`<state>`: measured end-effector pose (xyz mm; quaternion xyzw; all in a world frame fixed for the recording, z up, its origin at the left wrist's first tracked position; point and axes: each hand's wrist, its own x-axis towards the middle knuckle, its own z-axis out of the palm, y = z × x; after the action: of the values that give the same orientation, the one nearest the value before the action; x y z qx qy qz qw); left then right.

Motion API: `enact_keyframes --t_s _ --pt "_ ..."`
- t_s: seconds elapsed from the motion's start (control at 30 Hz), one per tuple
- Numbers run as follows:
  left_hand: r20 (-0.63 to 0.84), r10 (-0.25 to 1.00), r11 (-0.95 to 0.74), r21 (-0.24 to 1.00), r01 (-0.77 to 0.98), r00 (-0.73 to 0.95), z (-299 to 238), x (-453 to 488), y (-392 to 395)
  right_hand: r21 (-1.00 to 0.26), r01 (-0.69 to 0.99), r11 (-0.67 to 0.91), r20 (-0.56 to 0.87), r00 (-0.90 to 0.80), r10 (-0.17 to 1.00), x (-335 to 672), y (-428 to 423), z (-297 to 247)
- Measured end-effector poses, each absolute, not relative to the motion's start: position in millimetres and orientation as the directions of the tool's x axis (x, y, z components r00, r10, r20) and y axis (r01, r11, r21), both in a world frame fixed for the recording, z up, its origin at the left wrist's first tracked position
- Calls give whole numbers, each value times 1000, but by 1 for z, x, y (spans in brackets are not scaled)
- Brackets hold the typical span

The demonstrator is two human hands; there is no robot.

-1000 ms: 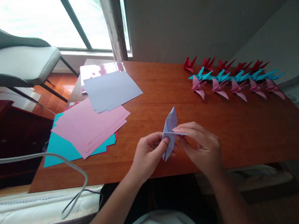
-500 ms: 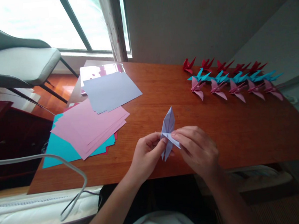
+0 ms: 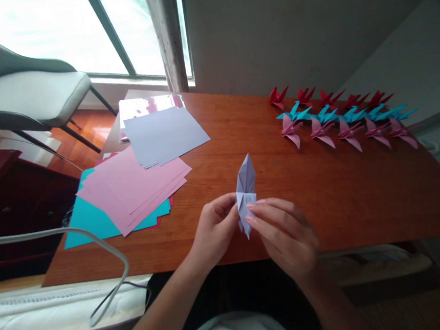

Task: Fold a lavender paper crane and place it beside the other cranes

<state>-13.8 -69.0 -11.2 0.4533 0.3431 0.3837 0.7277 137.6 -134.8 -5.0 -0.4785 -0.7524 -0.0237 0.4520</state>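
Note:
A pale lavender piece of folded origami paper (image 3: 246, 179) is held upright above the near part of the wooden table. It has a pointed top, a folded band across its middle and narrow points below. My left hand (image 3: 217, 228) pinches its left edge between thumb and fingers. On the right side of the lower half, the fingertips of my right hand (image 3: 290, 231) press against the paper; its thumb is hidden.
Loose lavender sheets (image 3: 167, 136), pink sheets (image 3: 129, 188) and blue sheets (image 3: 93, 217) overlap on the table's left. At the back right stand rows of folded paper cranes: red (image 3: 278, 98), blue (image 3: 295, 111) and pink (image 3: 291, 130). A white cable (image 3: 111, 246) loops at the left front.
The flap on the right of the lavender paper, which stuck out to the side, now lies down against the lower half. My right fingers have moved slightly down and left with it.

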Motion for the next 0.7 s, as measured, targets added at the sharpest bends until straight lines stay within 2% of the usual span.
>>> enact_keyframes --t_s 0.2,0.3,0.37,0.43,0.57,0.63,0.7 --pt "-163 862 329 901 -284 481 -15 -16 -70 -349 776 525 679 -177 713 139 -134 -11" --pt "-175 862 329 908 -261 476 -13 -14 -70 -374 762 528 678 -163 717 139 -134 -10" --pt "-183 869 327 910 -257 460 -12 -12 -70 -453 716 532 673 -117 730 138 -134 -10" --pt "-198 866 346 900 -264 460 -11 -12 -70 -580 649 492 649 3 760 138 -134 -10" --pt "-231 833 409 869 -278 503 -11 -12 -71 -821 501 273 459 295 838 133 -130 -9" --pt "-230 832 413 864 -287 504 -11 -12 -71 -876 438 205 368 331 869 129 -126 -7" --pt "-221 836 410 861 -303 502 -11 -12 -71 -895 401 197 338 319 885 125 -122 -4"
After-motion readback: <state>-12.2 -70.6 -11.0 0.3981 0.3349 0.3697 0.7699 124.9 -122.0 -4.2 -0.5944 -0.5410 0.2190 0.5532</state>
